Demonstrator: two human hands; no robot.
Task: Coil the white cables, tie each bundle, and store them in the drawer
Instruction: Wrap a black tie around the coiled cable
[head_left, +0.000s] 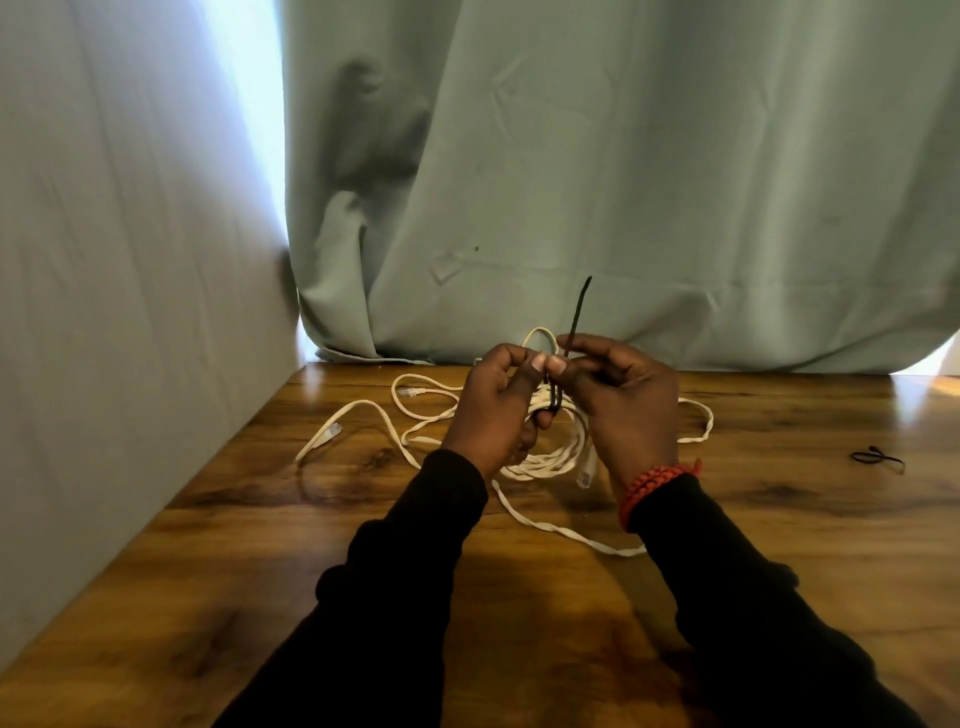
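Observation:
A coiled bundle of flat white cable (545, 460) hangs a little above the wooden table, gripped by my left hand (496, 410). My right hand (621, 400) pinches a black tie (576, 317) that wraps the bundle between my thumbs, with its free end sticking up. Loose white cable (358, 415) with clear plugs lies spread on the table to the left and behind my hands. Another strand (561, 530) trails toward me under my right wrist. No drawer is in view.
A second black tie (878, 458) lies on the wooden table (208, 545) at the right. Pale green curtains (623, 182) hang along the back edge, and a fabric wall closes the left side.

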